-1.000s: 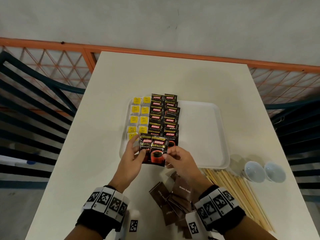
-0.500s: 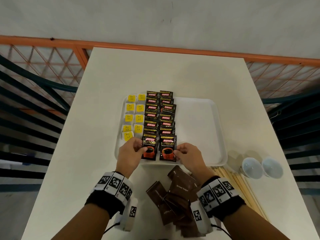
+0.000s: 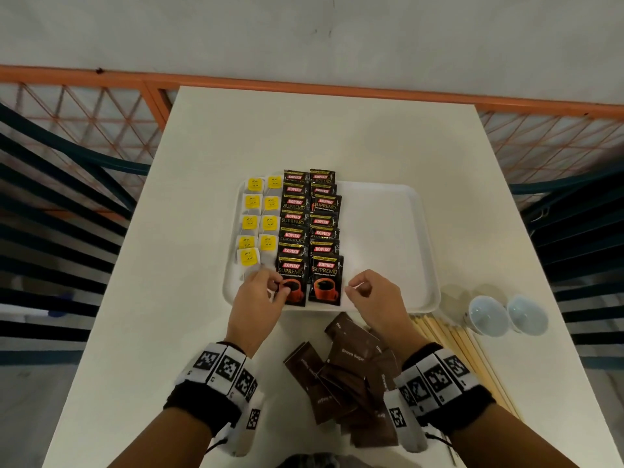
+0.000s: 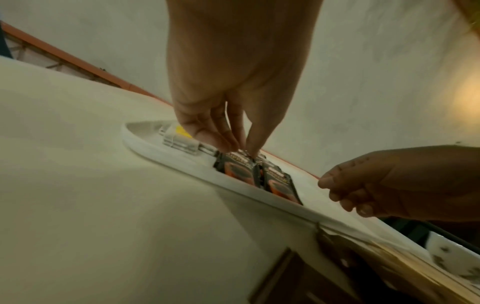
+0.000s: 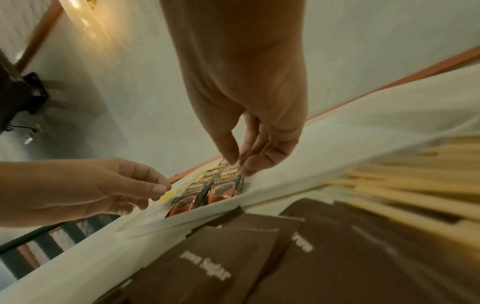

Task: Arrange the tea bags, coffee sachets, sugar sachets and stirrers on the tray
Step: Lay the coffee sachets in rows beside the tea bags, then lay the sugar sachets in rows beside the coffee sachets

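Observation:
A white tray point(image 3: 388, 231) carries two columns of yellow-tagged tea bags point(image 3: 253, 204) and two columns of black coffee sachets point(image 3: 293, 217). The two nearest sachets lie flat at the tray's front. My left hand point(image 3: 278, 288) pinches the left edge of the left front coffee sachet point(image 3: 295, 292), with fingertips bunched on it in the left wrist view point(image 4: 242, 151). My right hand point(image 3: 353, 288) hovers just right of the right front sachet point(image 3: 326, 285), thumb and forefinger slightly apart, holding nothing. Brown sugar sachets point(image 3: 351, 366) lie heaped on the table. Wooden stirrers point(image 3: 466, 359) lie to their right.
Two small white cups point(image 3: 486, 315) stand upside down on the table right of the tray. The tray's right half is bare. An orange railing point(image 3: 304, 84) runs behind the table, with dark chair backs on both sides.
Both hands brought two coffee sachets down and laid them side by side at the tray's front. The right hand then let go of its sachet and drew slightly right.

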Demonstrator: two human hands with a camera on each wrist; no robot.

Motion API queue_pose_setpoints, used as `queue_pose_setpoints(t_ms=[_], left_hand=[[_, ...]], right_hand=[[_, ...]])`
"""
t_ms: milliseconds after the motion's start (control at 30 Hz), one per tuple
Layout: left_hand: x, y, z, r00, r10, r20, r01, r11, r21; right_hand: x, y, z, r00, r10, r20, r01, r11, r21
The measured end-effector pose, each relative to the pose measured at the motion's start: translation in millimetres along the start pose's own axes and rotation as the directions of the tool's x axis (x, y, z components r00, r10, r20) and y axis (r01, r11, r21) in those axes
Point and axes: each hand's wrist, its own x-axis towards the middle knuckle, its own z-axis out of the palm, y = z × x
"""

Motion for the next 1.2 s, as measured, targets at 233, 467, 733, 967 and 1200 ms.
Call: queue_pose_setpoints(t_ms=[233, 467, 733, 967, 1200], left_hand=[[-73.5, 40.2, 15.5, 0.804, 0.327, 0.497, -0.425, 0.900, 0.095], [-103.5, 44.2, 63.9, 0.682, 0.225, 0.696, -0.627, 0.670, 0.398], [-103.0, 22.7, 59.4, 0.686, 0.394, 0.612, -0.701, 0.583, 0.410], [-94.1, 9.9, 46.5, 0.643, 0.589, 0.489, -0.764, 0.534, 0.362], [-85.4, 6.7, 24.3, 0.779, 0.455, 0.431, -0.553, 0.823, 0.130]], right_hand=[[-46.4, 25.9, -31.7, 0.986, -0.120, 0.114, 0.135, 0.981, -0.137], [-78.9, 58.7, -45.8, 0.946, -0.120, 0.302, 0.230, 0.905, -0.359], [-108.6, 67.8, -30.3, 0.870, -0.218, 0.443, 0.445, 0.736, -0.511], [-114.7, 61.3, -7.0, 0.875, -0.278, 0.397, 0.480, 0.615, -0.626], [-115.8, 45.1, -15.3, 0.952, -0.251, 0.175, 0.303, 0.844, -0.442]])
